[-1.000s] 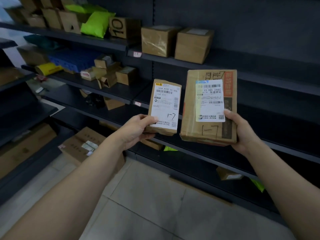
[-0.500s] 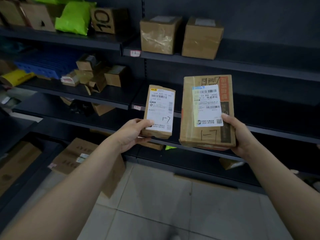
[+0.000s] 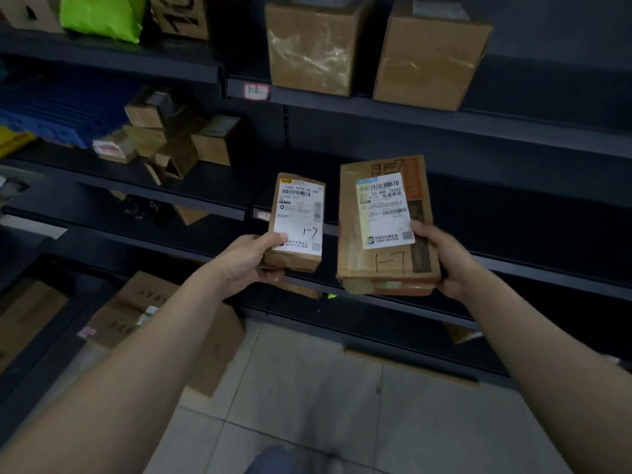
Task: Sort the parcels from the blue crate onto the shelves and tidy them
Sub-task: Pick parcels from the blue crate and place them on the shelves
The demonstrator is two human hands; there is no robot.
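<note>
- Parcels: two are held up in front of the shelves, a small parcel (image 3: 297,220) in the left grip (image 3: 249,260) and a large parcel (image 3: 383,227) in the right grip (image 3: 444,258). Both are upright, with their labels toward the camera.
- The left grip is closed round the lower left corner of the small parcel, with the thumb on the label and the fingers behind. The right grip is closed round the lower right edge of the large parcel, with the thumb on the front beside the label.
- Both parcels carry a handwritten "1-7". The lower tag (image 3: 263,215) on the shelf edge just beside the small parcel seems to read the same, but it is blurred. The upper tag (image 3: 256,91) looks different.
- So I judge that both parcels belong on the middle shelf (image 3: 496,196), which looks bare to the right of the lower tag.
- It is better to set down one parcel at a time. Put the large one first, well back from the edge, and then the small one just beside it.
- Keep the labels facing the aisle, so that the written number can be read.
- The large parcel is held by one edge only and its lower end is crumpled. It may tip, so rest its bottom on the shelf before you loosen the grip.
</note>
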